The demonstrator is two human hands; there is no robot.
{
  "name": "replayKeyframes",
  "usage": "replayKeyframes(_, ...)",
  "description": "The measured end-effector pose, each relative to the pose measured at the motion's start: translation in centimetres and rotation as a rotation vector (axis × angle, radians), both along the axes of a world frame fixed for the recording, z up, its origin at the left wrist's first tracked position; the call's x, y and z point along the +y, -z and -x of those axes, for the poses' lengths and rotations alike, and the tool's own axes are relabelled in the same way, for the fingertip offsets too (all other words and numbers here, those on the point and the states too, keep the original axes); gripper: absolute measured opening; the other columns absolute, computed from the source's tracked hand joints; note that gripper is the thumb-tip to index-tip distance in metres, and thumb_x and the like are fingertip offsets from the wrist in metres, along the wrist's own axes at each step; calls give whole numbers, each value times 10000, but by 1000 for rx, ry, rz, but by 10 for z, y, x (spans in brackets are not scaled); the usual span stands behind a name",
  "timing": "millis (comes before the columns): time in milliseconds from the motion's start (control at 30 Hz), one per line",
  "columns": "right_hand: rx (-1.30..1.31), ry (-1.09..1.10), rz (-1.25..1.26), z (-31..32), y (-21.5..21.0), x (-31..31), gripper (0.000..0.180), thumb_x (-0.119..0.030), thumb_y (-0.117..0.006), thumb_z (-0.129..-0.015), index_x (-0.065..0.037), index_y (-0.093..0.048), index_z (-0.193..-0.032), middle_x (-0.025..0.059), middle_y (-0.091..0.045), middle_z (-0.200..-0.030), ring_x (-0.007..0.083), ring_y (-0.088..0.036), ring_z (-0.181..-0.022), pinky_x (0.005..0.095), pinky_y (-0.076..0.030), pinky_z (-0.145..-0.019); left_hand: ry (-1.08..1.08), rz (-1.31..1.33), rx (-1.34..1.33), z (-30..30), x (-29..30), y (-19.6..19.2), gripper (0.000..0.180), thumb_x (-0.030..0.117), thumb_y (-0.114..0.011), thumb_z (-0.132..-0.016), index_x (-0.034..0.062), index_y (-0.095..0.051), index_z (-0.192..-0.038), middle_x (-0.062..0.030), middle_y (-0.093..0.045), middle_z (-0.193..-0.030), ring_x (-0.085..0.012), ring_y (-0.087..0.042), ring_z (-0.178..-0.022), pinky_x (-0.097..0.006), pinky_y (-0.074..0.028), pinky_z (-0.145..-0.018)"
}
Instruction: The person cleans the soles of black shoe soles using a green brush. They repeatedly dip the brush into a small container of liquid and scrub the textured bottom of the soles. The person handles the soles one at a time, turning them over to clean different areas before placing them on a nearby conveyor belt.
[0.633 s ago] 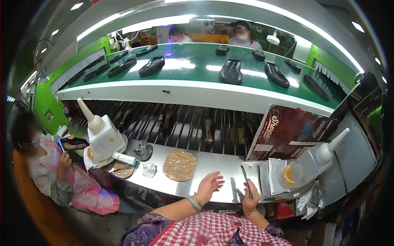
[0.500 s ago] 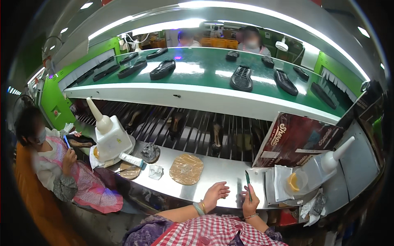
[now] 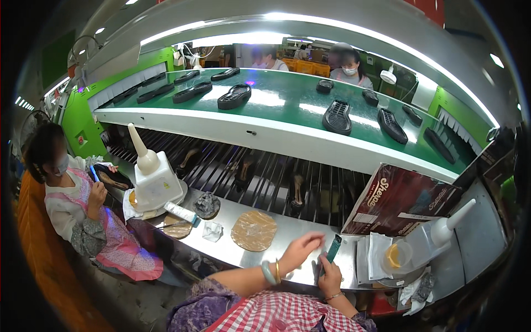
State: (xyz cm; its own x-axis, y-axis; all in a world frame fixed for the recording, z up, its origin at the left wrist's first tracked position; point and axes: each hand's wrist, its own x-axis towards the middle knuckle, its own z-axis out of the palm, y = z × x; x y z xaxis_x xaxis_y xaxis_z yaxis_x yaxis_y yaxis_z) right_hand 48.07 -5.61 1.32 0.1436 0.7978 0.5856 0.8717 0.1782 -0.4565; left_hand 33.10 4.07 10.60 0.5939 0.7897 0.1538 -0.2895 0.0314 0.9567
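Plainly, we count two bare hands over the metal table [image 3: 346,260] and one green tool [image 3: 334,248] between them. We see two white long-nozzled bottles, one at the left [image 3: 157,182] and one at the right [image 3: 431,232], two flat brown film-wrapped pads [image 3: 253,231], one white tube [image 3: 181,212], one crumpled white paper [image 3: 212,232] and one grey crumpled ball [image 3: 207,205]. On the green belt [image 3: 276,105] we count six black shoe soles [image 3: 337,117] to the right and apparently seven to the left, where the farthest run together. At least three dark shoes [image 3: 297,191] lie on the rack [image 3: 265,188] below. One co-worker [image 3: 77,205] sits at our left; two more people face us beyond the belt.

The tool looks slim, flat-sided and dark green, with pale marks; we cannot tell its exact kind. It is above the table near our edge, just right of the left hand [image 3: 301,250]. Its long axis slants upward from the right hand [image 3: 330,280], leaning slightly right, the free end pointing away from us toward the rack.

The right hand's fingers grasp the tool's lower end. The left hand's fingers, blurred, appear released and loosely extended, holding nothing.
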Motion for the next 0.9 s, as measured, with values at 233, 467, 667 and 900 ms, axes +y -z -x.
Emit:
replayKeyframes(233, -19, 5, 11, 8, -12, -1, 355, -40, -621, -771, -81, -595, -1122, 171, -635, -948, 332, -571, -687, 403, -445, -634, -690, -1409, 97, -35, 112, -160, 275, 102, -576, -807, 9, -587, -1064, -146, -593, -1055, -311, -550, -1012, -389, -430, -903)
replayKeyframes(467, -12, 9, 14, 4, -10, -4, 357, -35, -606, -776, -78, -585, -1130, 174, -633, -943, 338, -568, -678, 408, -445, -626, -705, -1568, 338, -73, 167, -169, 271, 265, -582, -817, 4, -579, -886, -119, -558, -912, -287, -524, -928, -401, -420, -809)
replayKeyframes(667, -21, -9, 6, 6, -9, -2, 403, 8, -569, -748, -77, -575, -1142, 178, -626, -944, 347, -566, -706, 414, -447, -641, -648, -1410, 554, -89, 185, -174, 379, 387, -557, -833, 12, -615, -837, -130, -580, -875, -300, -549, -897, -387, -423, -819)
replayKeyframes(900, 1, 12, 103, 4, -9, -5, 462, 53, -527, -719, -76, -568, -1160, 182, -621, -1021, 353, -573, -757, 415, -456, -674, -513, -1536, 618, -63, 175, -174, 467, 356, -587, -825, -9, -532, -1111, -160, -562, -1068, -303, -519, -1028, -411, -374, -936)
